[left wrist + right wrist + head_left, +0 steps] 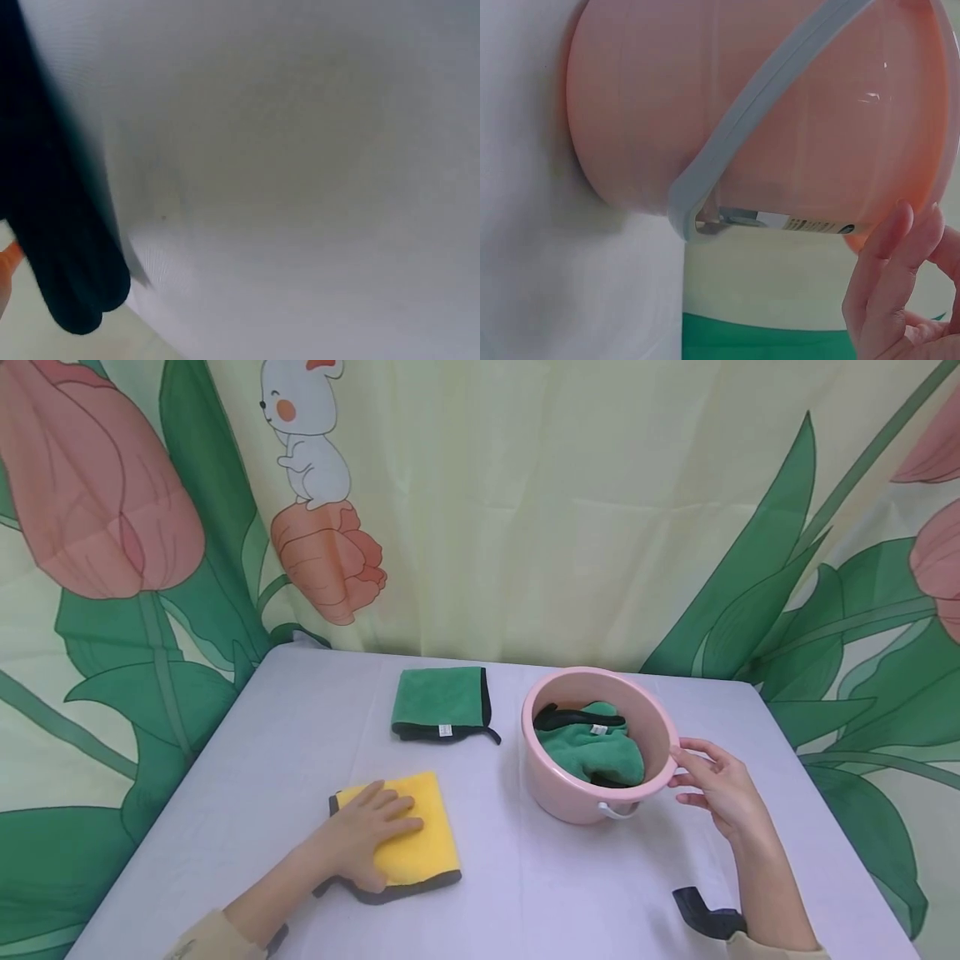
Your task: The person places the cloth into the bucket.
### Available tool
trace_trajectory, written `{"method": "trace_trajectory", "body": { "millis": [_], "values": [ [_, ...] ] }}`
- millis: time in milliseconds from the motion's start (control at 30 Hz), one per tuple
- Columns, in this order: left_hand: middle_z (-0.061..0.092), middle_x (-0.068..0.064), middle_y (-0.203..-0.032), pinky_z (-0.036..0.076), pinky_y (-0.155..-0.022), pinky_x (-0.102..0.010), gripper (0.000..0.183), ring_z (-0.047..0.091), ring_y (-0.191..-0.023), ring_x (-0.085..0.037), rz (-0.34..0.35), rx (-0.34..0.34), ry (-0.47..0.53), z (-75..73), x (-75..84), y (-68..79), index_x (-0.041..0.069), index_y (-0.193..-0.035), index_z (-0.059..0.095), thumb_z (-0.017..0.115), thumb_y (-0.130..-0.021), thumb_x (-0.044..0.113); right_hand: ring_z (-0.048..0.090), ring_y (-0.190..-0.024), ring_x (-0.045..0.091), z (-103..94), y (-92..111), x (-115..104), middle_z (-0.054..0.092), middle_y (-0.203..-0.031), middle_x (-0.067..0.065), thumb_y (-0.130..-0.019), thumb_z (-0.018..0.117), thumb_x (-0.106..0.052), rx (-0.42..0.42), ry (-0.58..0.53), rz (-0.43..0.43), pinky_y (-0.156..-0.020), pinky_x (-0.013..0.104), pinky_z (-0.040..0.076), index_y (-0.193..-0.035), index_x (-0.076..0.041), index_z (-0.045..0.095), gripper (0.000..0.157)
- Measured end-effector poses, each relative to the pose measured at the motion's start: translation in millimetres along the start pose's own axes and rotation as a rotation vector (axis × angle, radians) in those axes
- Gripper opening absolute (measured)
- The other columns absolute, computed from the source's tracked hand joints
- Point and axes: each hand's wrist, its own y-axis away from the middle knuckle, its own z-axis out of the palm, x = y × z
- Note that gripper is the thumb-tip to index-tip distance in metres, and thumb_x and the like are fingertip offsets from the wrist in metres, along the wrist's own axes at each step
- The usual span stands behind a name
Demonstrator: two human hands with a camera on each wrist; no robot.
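My left hand (371, 835) lies with fingers spread on a folded yellow cloth (427, 827) with grey edging, at the left front of the table. In the left wrist view, a dark folded edge (60, 202) fills the left side, and only a bit of a finger shows. My right hand (716, 781) pinches the rim of a pink bucket (577, 797), thumb at the lip and fingers outside. The right wrist view shows the fingertips near the rim and the bucket's pale handle (757, 97) hanging down. Inside the bucket lies a crumpled green cloth (592, 747) with black edging.
A folded green cloth (438, 697) with black edging lies at the back of the table (300, 718), left of the bucket. Black camera mounts (705, 917) sit by the wrists. Behind the table hangs a curtain (510, 510) printed with tulips and a rabbit.
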Motion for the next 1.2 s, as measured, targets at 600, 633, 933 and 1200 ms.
{"method": "trace_trajectory", "body": {
  "millis": [600, 633, 933, 1200],
  "values": [
    [0.053, 0.005, -0.098, 0.033, -0.101, -0.043, 0.051, 0.045, -0.088, -0.016, 0.201, 0.225, -0.26, 6.2, -0.5, -23.7, 0.024, -0.109, 0.062, 0.073, -0.063, 0.044, 0.063, -0.069, 0.003, -0.2, 1, 0, 0.061, -0.079, -0.021, -0.09, 0.053, -0.039, 0.007, 0.015, -0.004, -0.059, 0.023, 0.054, -0.133, 0.001, 0.031, 0.063],
    [0.053, 0.006, -0.098, 0.033, -0.101, -0.043, 0.051, 0.045, -0.088, -0.016, 0.199, 0.226, -0.272, 6.2, 0.0, -23.6, 0.024, -0.108, 0.062, 0.073, -0.063, 0.045, 0.063, -0.069, 0.003, -0.1, 1, 0, 0.06, -0.079, -0.021, -0.09, 0.053, -0.039, 0.007, 0.013, -0.003, -0.059, 0.023, 0.054, -0.133, 0.001, 0.031, 0.063],
    [0.053, 0.006, -0.096, 0.035, -0.099, -0.042, 0.049, 0.045, -0.085, -0.018, 0.176, 0.213, -0.372, -0.4, 2.8, -27.3, 0.026, -0.106, 0.059, 0.075, -0.065, 0.046, 0.062, -0.068, 0.004, 0.2, 1, -1, 0.06, -0.078, -0.022, -0.09, 0.053, -0.039, -0.002, 0.009, -0.008, -0.058, 0.024, 0.054, -0.132, 0.001, 0.031, 0.062],
    [0.051, 0.002, -0.092, 0.04, -0.092, -0.041, 0.051, 0.046, -0.082, -0.02, 0.189, 0.314, -0.402, -33.3, 1.7, -40.5, 0.024, -0.102, 0.056, 0.078, -0.061, 0.046, 0.063, -0.068, 0.004, -1.0, 0, 0, 0.061, -0.077, -0.02, -0.091, 0.053, -0.038, -0.007, 0.001, -0.006, -0.057, 0.025, 0.054, -0.131, 0.001, 0.032, 0.06]
  ]
}}
